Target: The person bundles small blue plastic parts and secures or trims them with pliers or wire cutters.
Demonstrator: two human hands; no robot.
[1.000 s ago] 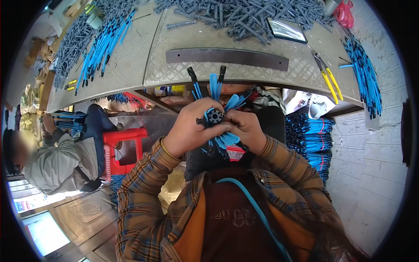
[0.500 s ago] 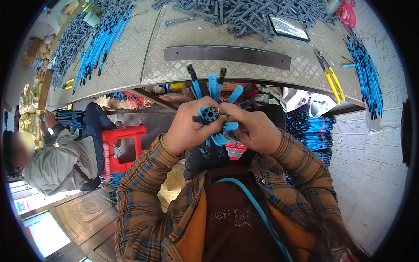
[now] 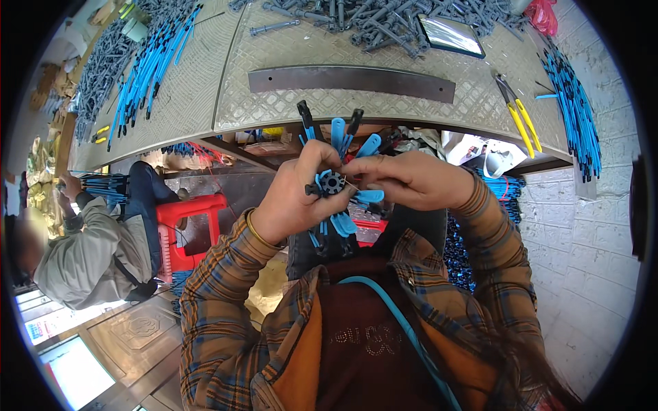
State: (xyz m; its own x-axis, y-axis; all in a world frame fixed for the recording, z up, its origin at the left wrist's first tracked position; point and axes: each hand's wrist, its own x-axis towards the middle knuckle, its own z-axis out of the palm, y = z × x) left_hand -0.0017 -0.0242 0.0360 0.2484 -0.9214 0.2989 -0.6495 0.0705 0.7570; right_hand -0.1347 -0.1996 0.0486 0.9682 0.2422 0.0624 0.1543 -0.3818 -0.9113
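My left hand [image 3: 291,195] is closed around a piece with a round, slotted black hub [image 3: 333,182]. Flat blue arms [image 3: 338,132] fan out from the hub, several with black ends. My right hand [image 3: 418,179] is at the hub's right side, thumb and fingers pinched together. A thin pale wire [image 3: 351,185] runs from its fingertips to the hub; its full length is hidden. Both hands are held above my lap, just in front of the table edge.
On the table [image 3: 219,89] lie a dark metal strip [image 3: 349,83], yellow-handled pliers [image 3: 519,120], a phone-like slab [image 3: 451,35], grey plastic rods [image 3: 336,17] and blue rods [image 3: 574,109]. A co-worker [image 3: 96,240] sits at left near a red stool [image 3: 185,236].
My right hand has turned flatter, its forearm swinging outward to the right, while its fingertips stay near the hub. The left hand keeps its hold. The view has shifted slightly.
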